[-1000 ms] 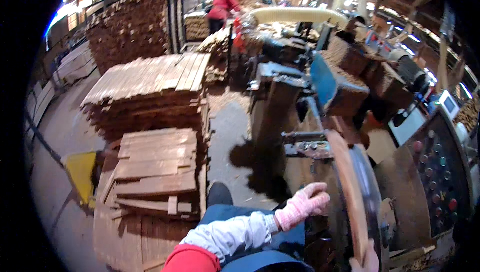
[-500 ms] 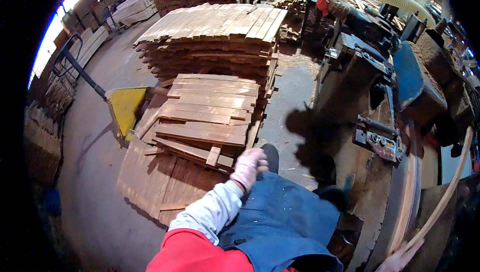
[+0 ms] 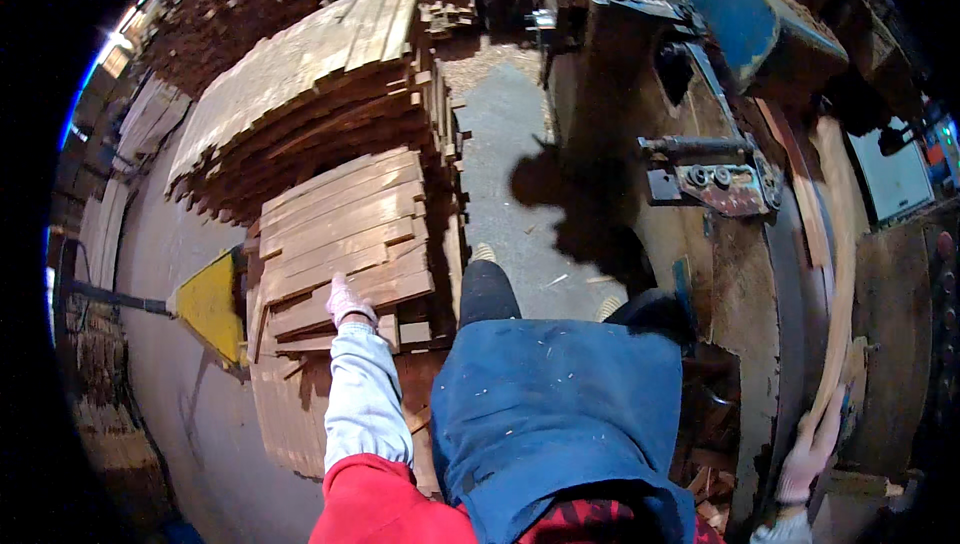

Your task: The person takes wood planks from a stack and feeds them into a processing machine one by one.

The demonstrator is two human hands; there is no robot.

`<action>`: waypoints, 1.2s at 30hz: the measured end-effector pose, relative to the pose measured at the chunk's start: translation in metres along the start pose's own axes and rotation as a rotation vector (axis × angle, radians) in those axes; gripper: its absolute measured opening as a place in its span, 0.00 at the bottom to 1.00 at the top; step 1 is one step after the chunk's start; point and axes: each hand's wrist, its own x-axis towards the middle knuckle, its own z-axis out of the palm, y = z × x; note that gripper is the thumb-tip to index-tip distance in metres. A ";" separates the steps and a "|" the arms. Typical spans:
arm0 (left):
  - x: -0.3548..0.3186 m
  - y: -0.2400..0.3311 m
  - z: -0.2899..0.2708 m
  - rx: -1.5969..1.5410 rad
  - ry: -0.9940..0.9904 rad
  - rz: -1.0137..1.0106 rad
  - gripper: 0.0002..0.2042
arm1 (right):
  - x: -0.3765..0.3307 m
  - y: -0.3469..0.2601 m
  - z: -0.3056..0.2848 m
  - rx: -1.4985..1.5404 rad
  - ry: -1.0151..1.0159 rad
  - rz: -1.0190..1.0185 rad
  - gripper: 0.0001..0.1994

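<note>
My left hand point(image 3: 349, 302), in a pale glove, reaches onto the near edge of a low stack of wooden planks point(image 3: 345, 229). Its fingers point forward over a top plank and look stretched out, with the thumb apart; a firm grip does not show. On the right, my gloved right hand point(image 3: 812, 454) is closed around the near end of a long, slightly bent wooden strip point(image 3: 838, 274). That strip runs forward along the machine bed, beside a second, reddish strip point(image 3: 795, 179). Its far end passes under the machine's dark parts.
A taller plank stack point(image 3: 300, 64) stands behind the low one. To the left is a yellow pallet jack point(image 3: 212, 309) with a dark handle. The machine's metal roller bracket point(image 3: 715, 179) and blue hood point(image 3: 760, 14) are at the right. A blue apron point(image 3: 560, 404) covers my lap.
My left hand has gone from beside my knee out to the low plank stack, and its fingers have straightened. My right hand has come further into view with the strip. The view has shifted.
</note>
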 end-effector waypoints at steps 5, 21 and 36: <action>0.005 0.008 0.016 0.276 0.540 0.003 0.37 | -0.111 0.017 -0.071 -0.482 -0.149 -0.181 0.23; -0.094 0.001 -0.045 -0.187 -0.223 0.056 0.26 | 0.139 -0.017 0.056 -0.120 0.037 -0.468 0.18; -0.506 -0.033 0.070 0.121 -1.691 -0.223 0.26 | 0.008 -0.138 0.001 -0.115 -0.122 -0.496 0.44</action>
